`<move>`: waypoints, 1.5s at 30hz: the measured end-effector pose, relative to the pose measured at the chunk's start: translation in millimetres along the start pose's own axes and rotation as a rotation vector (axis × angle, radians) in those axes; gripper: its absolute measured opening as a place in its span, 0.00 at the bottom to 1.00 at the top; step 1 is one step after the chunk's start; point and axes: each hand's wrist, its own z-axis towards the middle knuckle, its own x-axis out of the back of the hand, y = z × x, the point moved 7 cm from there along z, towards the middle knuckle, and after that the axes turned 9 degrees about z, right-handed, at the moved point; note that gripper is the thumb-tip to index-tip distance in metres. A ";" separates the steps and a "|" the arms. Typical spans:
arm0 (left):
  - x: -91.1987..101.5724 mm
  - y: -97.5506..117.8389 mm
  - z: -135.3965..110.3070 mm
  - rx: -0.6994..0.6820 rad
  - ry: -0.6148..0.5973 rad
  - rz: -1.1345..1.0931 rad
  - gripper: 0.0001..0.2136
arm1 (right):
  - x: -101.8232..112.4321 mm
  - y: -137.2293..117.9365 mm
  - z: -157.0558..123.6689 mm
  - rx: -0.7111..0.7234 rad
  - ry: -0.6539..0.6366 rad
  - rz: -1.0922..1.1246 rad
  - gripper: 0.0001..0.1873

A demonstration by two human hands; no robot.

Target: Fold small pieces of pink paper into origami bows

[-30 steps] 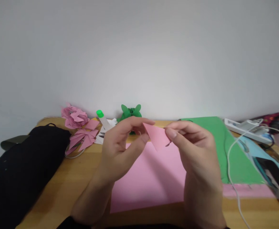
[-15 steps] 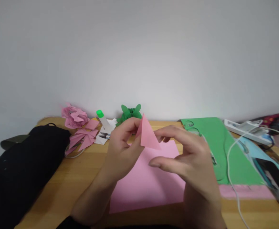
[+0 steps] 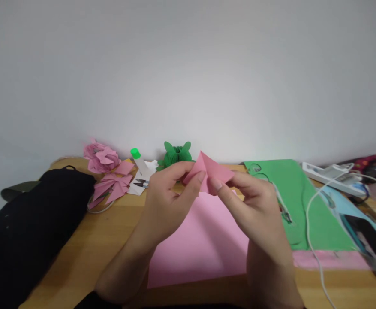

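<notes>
Pink paper, folded small into a pointed, roughly triangular piece, is held up in the air above a flat pink sheet that lies on the wooden table. A crease is seen running from its upper tip, and its right corner sticks out past the fingers. The piece is gripped from both sides. The left hand is closed on its left edge, with the thumb pressed against the front and the forefinger curled behind. The right hand is pinched on its lower middle, thumb and forefinger brought together on the paper, the other fingers loosely bent below. Behind the hands, a green paper figure is stood near the wall, with a green-capped glue stick just to its left. Pink paper flowers are laid further left, beside a black bag. A green sheet is spread on the right, crossed by a white cable.
</notes>
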 end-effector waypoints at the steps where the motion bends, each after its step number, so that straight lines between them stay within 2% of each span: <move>1: -0.7 1.1 1.0 -0.006 -0.018 0.009 0.11 | 1.5 2.6 0.0 -0.018 0.024 0.018 0.11; 3: -2.1 2.1 2.3 -0.006 -0.051 0.022 0.12 | 4.9 7.6 -0.2 -0.055 0.074 0.064 0.04; 4: -3.0 1.8 2.6 0.002 -0.068 0.023 0.12 | 6.3 9.7 -0.3 -0.073 0.094 0.098 0.03; 10: -9.1 -4.9 3.8 0.088 -0.175 -0.156 0.09 | 7.9 15.6 1.3 -0.145 0.090 0.373 0.06; 14: -11.2 -4.7 5.2 0.084 -0.242 -0.316 0.07 | 5.9 20.4 2.3 -0.177 0.062 0.562 0.09; 18: -13.2 -4.4 4.4 0.102 -0.301 -0.435 0.06 | 4.4 25.5 1.2 -0.210 0.037 0.624 0.10; 22: -14.8 -5.1 4.4 0.128 -0.307 -0.514 0.07 | 7.8 21.1 0.8 -0.144 0.017 0.540 0.10; 25: -15.0 -10.0 4.2 0.176 -0.282 -0.580 0.07 | 20.4 3.1 0.2 0.071 0.013 0.361 0.21; 27: -15.0 -13.8 3.6 0.208 -0.274 -0.597 0.07 | 22.5 -16.2 -3.7 0.288 -0.103 0.174 0.28; 28: -15.1 -15.1 3.1 0.218 -0.276 -0.600 0.07 | 19.6 -23.0 -6.7 0.368 -0.194 0.048 0.28; 30: -16.0 -16.4 2.0 0.231 -0.292 -0.623 0.07 | 17.3 -28.0 -10.0 0.434 -0.269 -0.179 0.23; 32: -18.0 -16.5 0.2 0.245 -0.323 -0.677 0.08 | 20.2 -29.9 -9.7 0.447 -0.219 -0.262 0.15; 34: -20.0 -15.8 -1.8 0.252 -0.356 -0.728 0.08 | 24.2 -31.2 -9.0 0.450 -0.126 -0.210 0.11; 40: -20.9 -12.9 -3.5 0.253 -0.387 -0.795 0.09 | 23.8 -31.1 -9.8 0.452 -0.010 -0.099 0.12; 45: -19.3 -6.7 -1.1 0.179 -0.391 -0.763 0.08 | 25.2 -28.3 -8.5 0.406 0.082 -0.024 0.11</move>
